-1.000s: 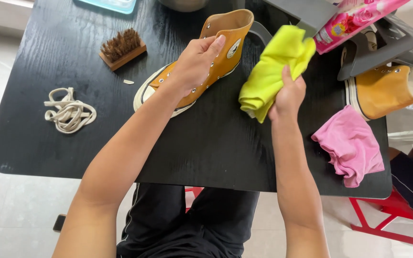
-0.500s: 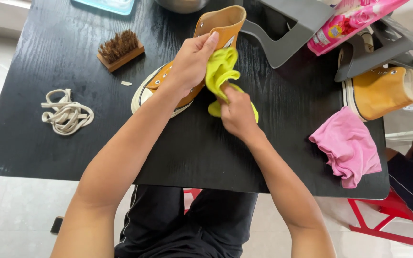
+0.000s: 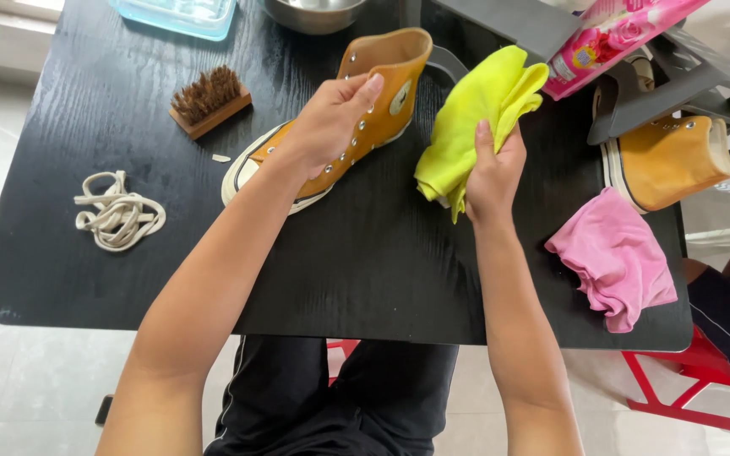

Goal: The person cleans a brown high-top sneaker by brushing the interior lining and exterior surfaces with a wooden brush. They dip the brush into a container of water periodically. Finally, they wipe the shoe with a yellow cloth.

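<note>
At the black table (image 3: 61, 279) we are pinning the mustard high-top sneaker (image 3: 382, 93) under left-hand (image 3: 327, 118) fingers, our right hand (image 3: 492, 173), fingers clamped on the yellow cloth (image 3: 475, 110), now lifting it off the shoe.

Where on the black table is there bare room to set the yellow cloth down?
Widest bare patch: the near table edge between the two forearms, from the yellow cloth down. Another lies between the laces and the high-top shoe. The far right is crowded: pink cloth, second shoe, grey rack.
</note>
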